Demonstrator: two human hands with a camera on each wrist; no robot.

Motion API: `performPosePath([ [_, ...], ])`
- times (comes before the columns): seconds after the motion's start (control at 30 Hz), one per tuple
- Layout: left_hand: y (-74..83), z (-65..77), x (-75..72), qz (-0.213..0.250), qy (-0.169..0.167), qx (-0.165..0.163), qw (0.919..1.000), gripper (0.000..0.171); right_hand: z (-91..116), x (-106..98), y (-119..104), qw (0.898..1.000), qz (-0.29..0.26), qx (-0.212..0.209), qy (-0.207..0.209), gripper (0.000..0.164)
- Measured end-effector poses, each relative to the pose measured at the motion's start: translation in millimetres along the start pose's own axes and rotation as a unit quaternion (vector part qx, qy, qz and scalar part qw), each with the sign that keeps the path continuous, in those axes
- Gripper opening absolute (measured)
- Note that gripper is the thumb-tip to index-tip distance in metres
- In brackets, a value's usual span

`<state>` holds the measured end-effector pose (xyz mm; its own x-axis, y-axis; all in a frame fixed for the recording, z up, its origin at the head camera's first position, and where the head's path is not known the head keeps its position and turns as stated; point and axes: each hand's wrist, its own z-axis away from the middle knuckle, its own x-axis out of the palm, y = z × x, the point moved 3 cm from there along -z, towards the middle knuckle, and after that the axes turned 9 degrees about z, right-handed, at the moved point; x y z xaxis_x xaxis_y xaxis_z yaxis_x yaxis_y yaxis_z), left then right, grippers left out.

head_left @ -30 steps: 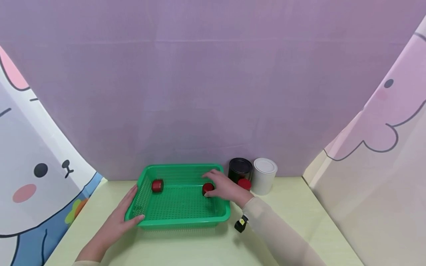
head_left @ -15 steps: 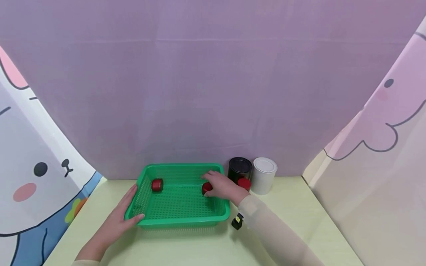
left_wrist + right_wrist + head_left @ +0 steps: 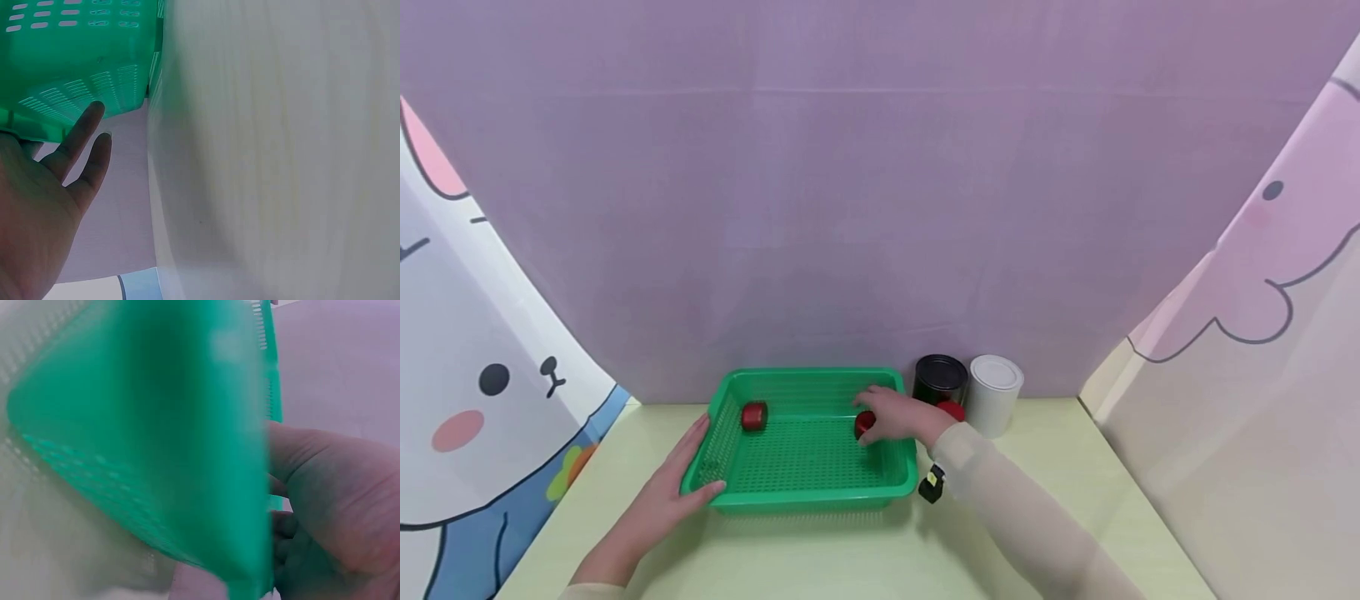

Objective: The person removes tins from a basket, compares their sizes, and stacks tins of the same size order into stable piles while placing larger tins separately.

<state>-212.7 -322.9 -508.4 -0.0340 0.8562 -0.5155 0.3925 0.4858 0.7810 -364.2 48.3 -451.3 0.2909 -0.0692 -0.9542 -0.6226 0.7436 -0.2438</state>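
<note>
A green plastic basket (image 3: 808,500) with a slotted floor and walls stands on the table. At its left end, my left hand (image 3: 658,500) holds the basket, thumb over the front rim and fingers stretched along the outer wall. In the left wrist view two fingers spread beneath the rim. My right hand (image 3: 898,417) reaches over the right rim, its thumb and fingers around a small red cylinder (image 3: 862,423) inside the basket; the hand hides part of it. A second small red cylinder (image 3: 754,417) lies on its side near the basket's left wall.
Right of the basket stand a black can (image 3: 941,377) and a white can (image 3: 994,396), close together. In front of them a third red item (image 3: 952,410) shows partly behind my right wrist. A purple cloth backdrop (image 3: 850,208) rises behind the table.
My right wrist and forearm have shifted slightly left and away from me, covering more of the red item by the cans. The left hand and basket stay about the same.
</note>
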Motion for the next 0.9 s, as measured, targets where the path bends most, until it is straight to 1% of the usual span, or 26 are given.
performPosePath([
  [0.07,-0.6,0.4,-0.4,0.001,0.000,-0.002,1.0000,0.103,-1.7,-3.9,-2.6,1.000,-0.004,0.004,-0.013,0.067],
  [0.17,-1.6,1.1,-1.3,0.001,0.000,-0.003,1.0000,0.103,-6.4,-9.0,-6.5,0.999,0.009,0.007,-0.031,0.066],
  [0.4,-3.5,2.0,-2.0,-0.005,0.001,-0.003,1.0000,0.104,-24.3,-14.5,-9.4,0.996,0.055,-0.003,-0.076,0.066],
  [0.53,-3.6,2.8,-1.1,-0.008,0.005,0.003,1.0000,0.103,-31.9,-16.0,-7.2,0.994,0.051,0.000,-0.098,0.064],
  [0.73,-3.6,2.3,0.9,-0.004,0.007,0.010,0.9999,0.102,-36.4,-14.3,-2.5,0.993,0.043,0.004,-0.111,0.062],
  [0.9,-2.8,1.7,1.9,-0.005,0.008,0.014,0.9999,0.101,-35.5,-9.8,-1.1,0.991,0.054,0.017,-0.118,0.066],
])
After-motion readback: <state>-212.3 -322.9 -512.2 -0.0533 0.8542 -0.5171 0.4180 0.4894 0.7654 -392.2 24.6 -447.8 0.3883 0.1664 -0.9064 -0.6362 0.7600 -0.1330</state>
